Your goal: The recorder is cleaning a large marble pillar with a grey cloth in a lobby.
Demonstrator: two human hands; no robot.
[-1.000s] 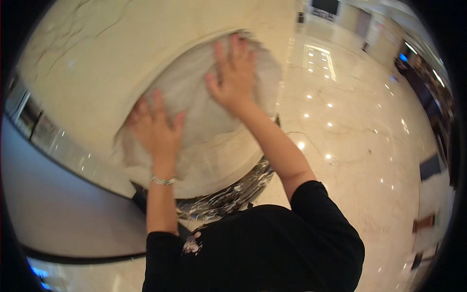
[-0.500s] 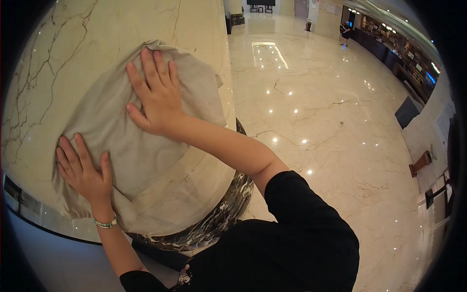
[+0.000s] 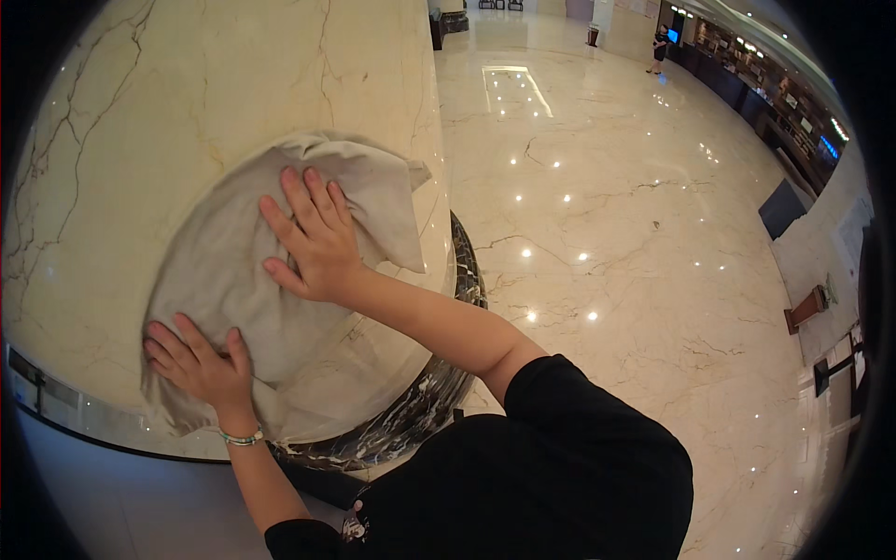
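The right hand (image 3: 313, 238) is laid flat on a cloth (image 3: 233, 280), fingers spread and pointing up and to the left, palm pressed against the fabric; nothing is pinched. The left hand (image 3: 201, 364) is laid flat lower down, on the cloth's lower left part, fingers spread and slightly apart, palm down. A thin beaded bracelet (image 3: 241, 437) is seen on the left wrist.

The cloth, pale grey-beige, is spread over the curved face of a column (image 3: 140, 112) and is held against it by both hands. Its upper right corner (image 3: 401, 201) is folded and stands loose from the stone. Its lower edge is bunched beneath the left hand.

The column is of cream marble with thin brown veins. A dark, white-veined base ring (image 3: 420, 411) is seen below it, right of the cloth. A black short sleeve (image 3: 579, 439) covers the right upper arm.

A glossy marble floor (image 3: 635, 233) with ceiling-light reflections extends to the right. A person (image 3: 661, 47) is seen standing far off at the top, well apart from the hands.
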